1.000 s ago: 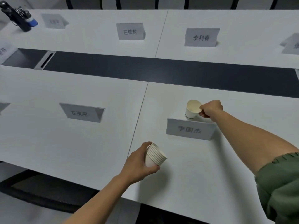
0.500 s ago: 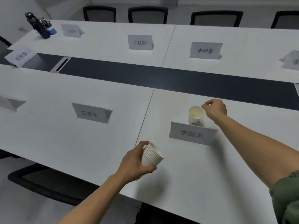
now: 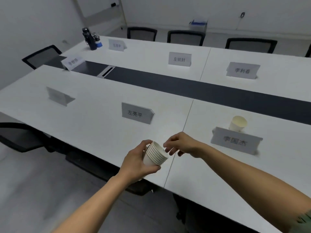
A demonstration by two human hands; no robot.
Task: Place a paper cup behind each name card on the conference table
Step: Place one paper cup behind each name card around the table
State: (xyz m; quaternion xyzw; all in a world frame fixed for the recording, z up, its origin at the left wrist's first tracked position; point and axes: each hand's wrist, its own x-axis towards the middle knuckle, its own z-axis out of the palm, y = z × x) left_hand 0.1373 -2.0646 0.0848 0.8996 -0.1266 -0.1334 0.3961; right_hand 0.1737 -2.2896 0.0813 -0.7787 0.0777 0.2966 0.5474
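Note:
My left hand point(image 3: 137, 163) grips a stack of several white paper cups point(image 3: 155, 154), tilted with the mouths toward the right, above the table's near edge. My right hand point(image 3: 180, 144) is at the stack's rim, fingers curled and touching the top cup's edge; it holds nothing I can make out. One paper cup point(image 3: 238, 123) stands upright behind the nearest name card point(image 3: 235, 141) at the right. Another name card point(image 3: 137, 113) stands to the left with no cup behind it, and a third point(image 3: 58, 96) lies further left.
The white conference table point(image 3: 101, 125) has a dark strip point(image 3: 218, 93) down its middle. Name cards point(image 3: 179, 59) point(image 3: 242, 71) stand on the far side. A dark bottle point(image 3: 89, 39) stands at the far left corner. Black chairs point(image 3: 185, 37) line the far side and the near left.
My right hand let go of the cup behind the right card and drew back left to the stack. The view swung left and up; the stack stayed in my left hand.

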